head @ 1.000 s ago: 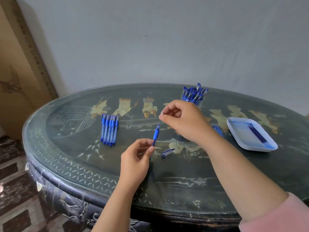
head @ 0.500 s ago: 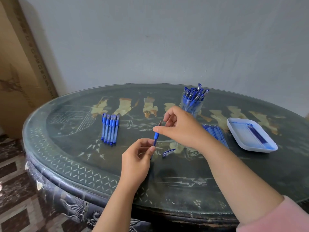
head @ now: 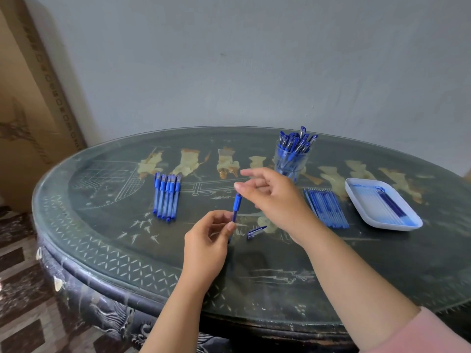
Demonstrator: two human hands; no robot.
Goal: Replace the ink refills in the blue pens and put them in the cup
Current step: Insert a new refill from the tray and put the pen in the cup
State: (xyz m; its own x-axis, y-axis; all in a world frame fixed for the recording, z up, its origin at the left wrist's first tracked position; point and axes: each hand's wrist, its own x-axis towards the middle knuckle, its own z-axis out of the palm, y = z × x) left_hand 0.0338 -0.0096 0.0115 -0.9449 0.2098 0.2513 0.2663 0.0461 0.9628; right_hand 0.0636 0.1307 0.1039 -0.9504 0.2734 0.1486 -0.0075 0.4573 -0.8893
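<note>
My left hand (head: 207, 240) pinches a blue pen (head: 236, 205) near its lower half and holds it upright over the table, blue grip end up. Just above and right of the pen's top, my right hand (head: 274, 197) hovers with fingers loosely spread and slightly blurred; I see nothing between them. The pen's cap (head: 256, 231) lies on the table right of my left hand. Several blue pens (head: 167, 197) lie in a row at the left. A clear cup (head: 291, 161) with several pens stands at the back. Loose refills (head: 326, 208) lie beside my right wrist.
A white tray (head: 362, 200) with several refills in it sits at the right on the dark oval glass-topped table (head: 127, 258). A grey wall runs close behind the table. A cardboard panel (head: 30, 98) leans at the left.
My right hand let go of the pen's top end and lifted slightly, its fingers spreading. My left hand kept the pen upright in nearly the same place.
</note>
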